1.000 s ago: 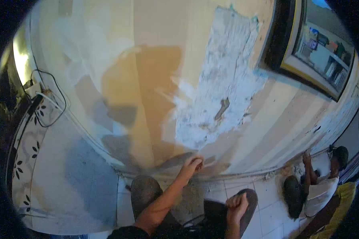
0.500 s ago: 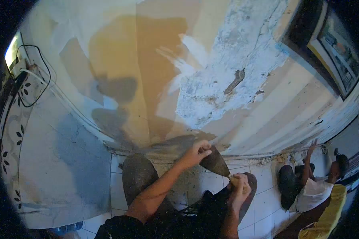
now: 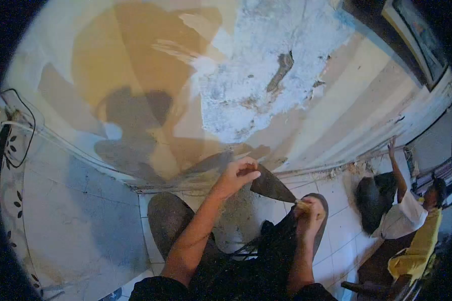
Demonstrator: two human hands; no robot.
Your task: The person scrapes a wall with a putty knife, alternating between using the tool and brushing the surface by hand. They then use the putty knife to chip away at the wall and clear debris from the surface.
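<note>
A dark trowel (image 3: 271,185) with a pointed, flat blade lies across the space between my hands, above my knees. My right hand (image 3: 310,215) is wrapped round its light handle. At the blade's wide end, my left hand (image 3: 237,176) has its fingers and thumb closed on the edge. Beyond the blade stands the wall (image 3: 181,145), with a rough, peeled white patch (image 3: 236,110) and a dark hole in it.
At the right a co-worker (image 3: 402,215) sits low with one arm raised to the wall. A framed picture (image 3: 422,40) is at the upper right. Crumbled debris (image 3: 331,173) lies along the wall's foot. A grey panel (image 3: 80,215) and a cable (image 3: 32,118) are at the left.
The view has shifted, so the wall patch appears further left and higher. The trowel's blade lies at a flatter angle, still between both hands. The co-worker's raised arm appears higher.
</note>
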